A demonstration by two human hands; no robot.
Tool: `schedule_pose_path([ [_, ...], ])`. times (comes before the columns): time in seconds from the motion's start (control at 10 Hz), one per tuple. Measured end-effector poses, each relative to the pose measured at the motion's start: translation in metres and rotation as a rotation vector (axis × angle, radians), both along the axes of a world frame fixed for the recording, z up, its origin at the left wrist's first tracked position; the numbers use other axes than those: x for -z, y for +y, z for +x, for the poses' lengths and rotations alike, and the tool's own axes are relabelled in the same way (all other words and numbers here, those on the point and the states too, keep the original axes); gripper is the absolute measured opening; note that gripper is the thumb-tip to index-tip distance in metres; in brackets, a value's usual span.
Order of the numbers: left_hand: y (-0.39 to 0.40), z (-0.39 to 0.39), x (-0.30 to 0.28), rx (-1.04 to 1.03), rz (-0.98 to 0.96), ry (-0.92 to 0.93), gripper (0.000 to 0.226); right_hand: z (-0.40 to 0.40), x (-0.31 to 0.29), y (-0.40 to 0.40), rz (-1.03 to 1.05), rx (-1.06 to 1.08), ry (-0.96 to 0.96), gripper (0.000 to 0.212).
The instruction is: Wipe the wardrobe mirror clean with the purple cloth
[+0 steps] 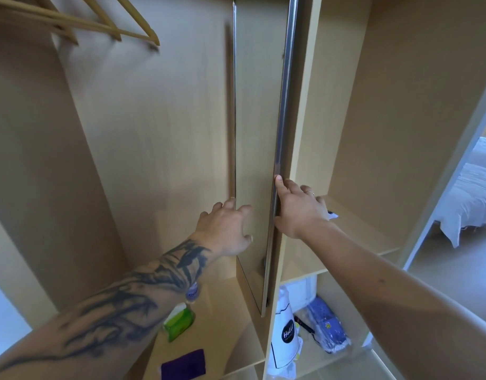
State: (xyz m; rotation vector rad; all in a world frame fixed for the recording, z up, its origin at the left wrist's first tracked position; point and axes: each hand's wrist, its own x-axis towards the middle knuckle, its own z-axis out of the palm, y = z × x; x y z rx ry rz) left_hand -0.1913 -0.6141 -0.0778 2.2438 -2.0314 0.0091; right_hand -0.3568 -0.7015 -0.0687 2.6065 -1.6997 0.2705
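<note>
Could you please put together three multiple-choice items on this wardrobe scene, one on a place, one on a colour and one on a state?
1. Where does the purple cloth lie?
A. In the left hand
B. On the wooden shelf, below the green packet
C. Over the hangers

2. What colour is the packet on that shelf?
A. Green
B. Red
C. Black

3. What are the two hands doing?
A. Both hang idle
B. Both wring the cloth
C. Both are at the pull-out mirror panel

Answers:
1 B: the cloth lies flat on the shelf, held by neither hand.
2 A: its wrapper is plainly green.
3 C: the left hand curls round the panel's rear edge, and the right hand has its fingers at the metal front edge.
</note>
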Motion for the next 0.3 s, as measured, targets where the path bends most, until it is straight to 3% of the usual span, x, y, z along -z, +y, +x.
schedule_pose_path([
  [0.3, 0.055, 0.011, -0.002, -0.080, 0.060, -0.022, 0.077, -0.005, 0.014, 0.041, 0.087, -0.033, 0.105, 0.058],
])
